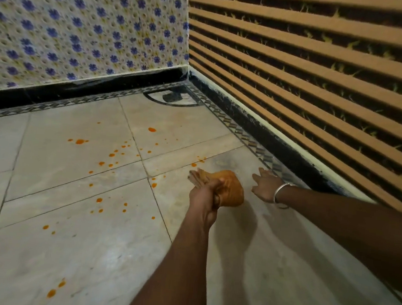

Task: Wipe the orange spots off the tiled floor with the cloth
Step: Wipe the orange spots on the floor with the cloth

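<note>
Pale marble-like floor tiles (67, 250) carry several orange spots (80, 141) scattered over the left and middle, from near the far wall down to the bottom left. A bunched orange-stained cloth (230, 188) rests on the floor in the middle of the view. My left hand (203, 196) is closed on the cloth's near-left side. To its right, my right hand (266, 186), with a metal bangle at the wrist, lies flat on the floor with fingers spread, holding nothing. Small orange spots (194, 164) lie just beyond the cloth.
A wall with blue flower tiles (84, 27) stands at the back, a striped brown wall (321, 77) at the right. Black skirting (257, 130) and a patterned border strip run along both. A dark floor drain (173, 97) sits in the corner.
</note>
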### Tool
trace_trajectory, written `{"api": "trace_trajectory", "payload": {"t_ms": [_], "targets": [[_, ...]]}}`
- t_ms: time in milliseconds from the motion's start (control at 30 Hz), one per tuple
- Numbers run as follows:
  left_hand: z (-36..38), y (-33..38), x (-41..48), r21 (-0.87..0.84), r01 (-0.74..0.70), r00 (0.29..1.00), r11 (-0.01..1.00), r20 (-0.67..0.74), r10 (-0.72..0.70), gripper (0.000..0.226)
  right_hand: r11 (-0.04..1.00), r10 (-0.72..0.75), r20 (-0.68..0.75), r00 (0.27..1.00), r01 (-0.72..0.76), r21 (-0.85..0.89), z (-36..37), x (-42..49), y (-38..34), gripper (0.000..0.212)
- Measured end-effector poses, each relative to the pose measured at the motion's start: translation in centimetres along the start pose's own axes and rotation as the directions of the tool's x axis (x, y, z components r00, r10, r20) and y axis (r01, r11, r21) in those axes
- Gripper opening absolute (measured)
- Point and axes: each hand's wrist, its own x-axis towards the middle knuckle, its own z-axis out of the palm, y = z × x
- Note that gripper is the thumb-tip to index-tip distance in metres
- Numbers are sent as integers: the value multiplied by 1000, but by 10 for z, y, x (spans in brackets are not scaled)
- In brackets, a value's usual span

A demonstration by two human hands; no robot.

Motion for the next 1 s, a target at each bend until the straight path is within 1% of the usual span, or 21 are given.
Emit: {"api": "trace_trajectory", "payload": {"t_ms": [67,133,200,233,267,300,333,433,533,667,733,833,900,933,967,1000], "targets": [[8,-2,3,-27,-13,997,1000,-82,11,34,999,29,31,999,-27,-41,-8,0,-5,67],[17,1,8,-59,-12,981,998,-193,1,29,993,29,64,998,-21,-115,-20,-2,-10,68],[24,4,12,-70,-52,965,996,-261,32,25,984,-24,36,999,30,-173,-32,-6,-16,68],[26,5,14,-56,-71,961,996,-272,53,23,979,-47,18,999,49,-197,-36,-9,-17,68],[24,7,16,-33,-88,957,996,-279,76,19,972,-70,20,997,73,-221,-37,-10,-21,68],[25,8,19,-13,-98,958,995,-271,91,12,968,-70,32,997,76,-240,-37,-10,-19,68],[24,12,20,3,-115,959,993,-261,112,11,963,-64,49,997,75,-260,-36,-6,-16,68],[11,23,27,64,-206,946,977,-241,215,18,962,-63,103,993,88,-260,-32,13,1,69],[-17,32,23,215,-258,932,942,-201,301,13,949,-76,112,991,106,-297,-31,29,15,69],[-44,45,20,415,-258,924,873,-158,349,22,921,-87,100,991,119,-372,-38,61,25,69],[-46,46,20,541,-256,925,801,-104,365,22,912,-119,105,987,150,-381,-40,80,21,66],[-20,53,24,678,-299,931,671,52,362,20,905,-144,87,986,167,-391,-45,103,13,64],[4,59,40,763,-361,919,537,191,346,11,901,-154,70,986,170,-399,-40,114,7,64],[15,60,52,799,-397,903,451,252,347,8,910,-155,58,986,165,-381,-36,119,5,63],[27,57,70,830,-435,881,349,312,356,13,926,-153,44,987,159,-343,-29,125,8,63],[32,54,83,848,-481,843,221,379,381,22,944,-150,19,988,149,-294,-22,126,8,62]]}}
